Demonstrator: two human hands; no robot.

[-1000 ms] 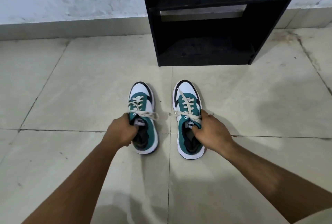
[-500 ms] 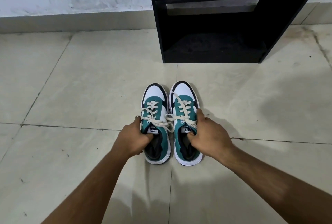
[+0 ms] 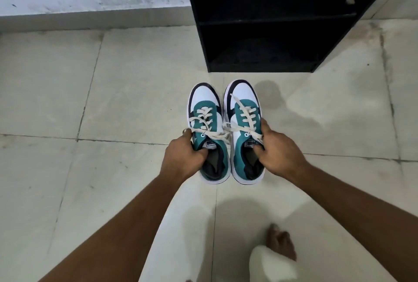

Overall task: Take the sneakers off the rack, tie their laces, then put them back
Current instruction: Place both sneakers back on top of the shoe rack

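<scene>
Now, through the head camera, we are gripping both sneakers side by side and almost touching, our left hand [image 3: 184, 159] curling shut around the collar of the left sneaker [image 3: 207, 132] with fingers tucked inside, and our right hand [image 3: 279, 154] closing the same way on the right sneaker [image 3: 245, 128]. Both pairs of cream laces [image 3: 210, 126] are lying tied in bows, toes pointing at the black rack [image 3: 271, 33] standing just beyond on the tiled floor [image 3: 90, 100], while a bare foot [image 3: 281, 244] is showing below
</scene>
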